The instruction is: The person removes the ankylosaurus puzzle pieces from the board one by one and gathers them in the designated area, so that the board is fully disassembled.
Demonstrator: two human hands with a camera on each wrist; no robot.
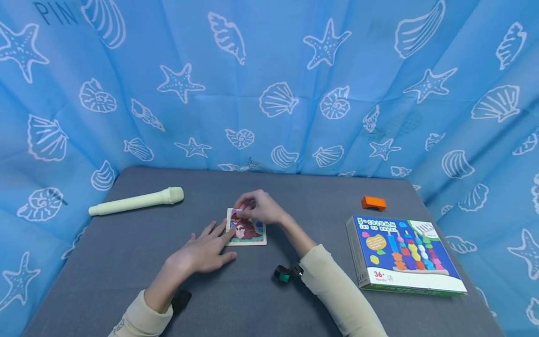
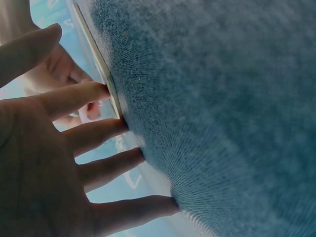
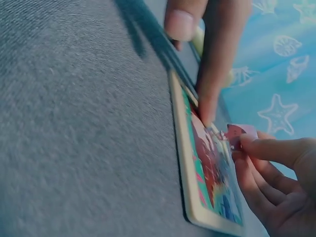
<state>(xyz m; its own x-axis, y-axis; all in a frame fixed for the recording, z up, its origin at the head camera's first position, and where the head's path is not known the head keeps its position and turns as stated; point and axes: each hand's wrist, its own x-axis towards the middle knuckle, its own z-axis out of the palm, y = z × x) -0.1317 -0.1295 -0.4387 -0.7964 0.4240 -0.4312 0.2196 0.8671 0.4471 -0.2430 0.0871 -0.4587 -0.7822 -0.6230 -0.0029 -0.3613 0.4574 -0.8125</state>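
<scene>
A small jigsaw puzzle [image 1: 251,238] with a pale frame and a reddish-brown animal picture lies flat on the grey table. My left hand [image 1: 206,250] spreads its straight fingers at the puzzle's left side; in the right wrist view one left fingertip [image 3: 208,116] presses on the picture. Over the puzzle's upper part, my right hand [image 1: 264,208] pinches a pink and dark-red puzzle piece [image 3: 237,134] between thumb and fingers. The piece is tilted up at the picture's edge. From the left wrist, the puzzle's thin edge [image 2: 101,66] shows beside my left fingertips.
A pale green toy microphone [image 1: 136,202] lies at the back left of the table [image 1: 236,299]. At the right are a boxed bead set [image 1: 406,255] and an orange block [image 1: 373,202] behind it. A blue shell-patterned curtain [image 1: 269,121] hangs behind.
</scene>
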